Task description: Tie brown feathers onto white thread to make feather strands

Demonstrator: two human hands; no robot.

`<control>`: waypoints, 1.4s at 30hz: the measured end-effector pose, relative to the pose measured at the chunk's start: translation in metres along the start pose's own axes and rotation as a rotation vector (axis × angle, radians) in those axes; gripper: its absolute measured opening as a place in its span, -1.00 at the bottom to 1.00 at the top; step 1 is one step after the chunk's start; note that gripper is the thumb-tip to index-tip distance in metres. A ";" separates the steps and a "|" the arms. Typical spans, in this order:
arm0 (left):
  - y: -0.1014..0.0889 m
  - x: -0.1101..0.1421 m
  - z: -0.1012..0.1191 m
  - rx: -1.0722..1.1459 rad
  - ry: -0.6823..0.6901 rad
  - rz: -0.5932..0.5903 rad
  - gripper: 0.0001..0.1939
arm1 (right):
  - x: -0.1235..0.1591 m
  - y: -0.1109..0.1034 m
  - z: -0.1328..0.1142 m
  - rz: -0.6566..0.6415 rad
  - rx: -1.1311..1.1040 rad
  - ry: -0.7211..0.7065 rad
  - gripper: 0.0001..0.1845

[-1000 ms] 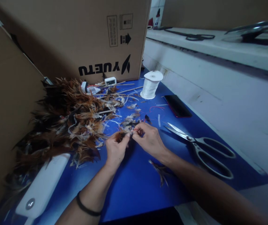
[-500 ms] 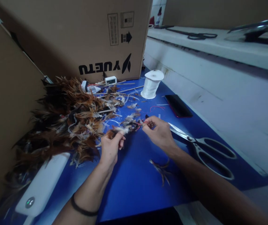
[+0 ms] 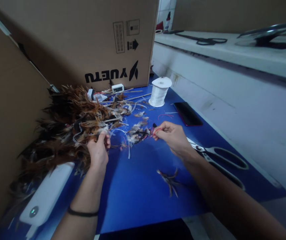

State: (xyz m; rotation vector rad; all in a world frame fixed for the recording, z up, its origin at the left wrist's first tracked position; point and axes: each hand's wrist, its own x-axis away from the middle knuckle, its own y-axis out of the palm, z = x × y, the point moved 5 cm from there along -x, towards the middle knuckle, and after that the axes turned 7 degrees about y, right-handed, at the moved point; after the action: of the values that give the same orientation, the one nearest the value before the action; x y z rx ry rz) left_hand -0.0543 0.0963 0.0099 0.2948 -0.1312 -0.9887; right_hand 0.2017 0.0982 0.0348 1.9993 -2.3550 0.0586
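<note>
My left hand [image 3: 99,150] is at the right edge of a large heap of brown and black feathers [image 3: 82,113]. Its thumb and fingers are pinched on a feather tuft with white fluff [image 3: 104,129], which partly blends into the heap. My right hand [image 3: 170,135] pinches a red thread [image 3: 158,130] between thumb and fingertips. Just left of those fingertips, loose dark and grey feathers [image 3: 139,133] lie on the blue table. Nearer the front lies a small feather bundle [image 3: 169,181], apart from both hands.
Large scissors [image 3: 209,153] lie partly behind my right forearm. Beyond are a phone [image 3: 188,113] and a white spool [image 3: 160,92]. A white power bank [image 3: 47,195] lies at left. A cardboard box [image 3: 102,40] stands at the back, and a white ledge [image 3: 228,50] runs along the right.
My left hand has moved left with the feather tuft, away from my right hand and over to the heap. My right hand has shifted slightly right, keeping its pinch on the red thread.
</note>
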 end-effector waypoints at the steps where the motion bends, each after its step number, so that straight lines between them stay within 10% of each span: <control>1: -0.002 -0.002 0.000 -0.009 -0.001 0.003 -0.77 | 0.001 -0.001 -0.001 -0.009 0.012 -0.002 -0.88; 11: 0.007 0.001 -0.010 -0.294 0.010 -0.225 -0.79 | 0.004 -0.015 0.023 -0.156 0.156 -0.009 -0.92; 16: 0.045 0.014 -0.009 -0.417 -0.035 -0.557 -0.61 | 0.002 -0.014 0.026 -0.167 0.086 -0.022 -0.92; 21: 0.074 0.011 0.000 -0.863 0.321 -0.779 -0.38 | -0.001 -0.019 0.027 -0.165 0.071 -0.039 -0.91; 26: 0.069 0.023 0.028 -0.999 0.784 -0.581 -0.81 | 0.002 -0.019 0.024 -0.190 0.031 -0.027 -0.89; 34: 0.064 0.087 0.000 -0.487 0.079 -0.851 -0.70 | 0.027 0.004 0.013 -0.311 -0.077 0.051 -0.82; 42: 0.054 0.086 -0.009 -0.445 0.072 -0.811 -0.72 | 0.029 0.016 0.005 -0.334 0.043 0.008 -0.83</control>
State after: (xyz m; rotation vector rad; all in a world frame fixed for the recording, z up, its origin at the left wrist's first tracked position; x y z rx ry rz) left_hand 0.0380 0.0534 0.0161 -0.0446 0.3001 -1.7688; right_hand 0.1808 0.0722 0.0314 2.3757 -1.9981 0.1028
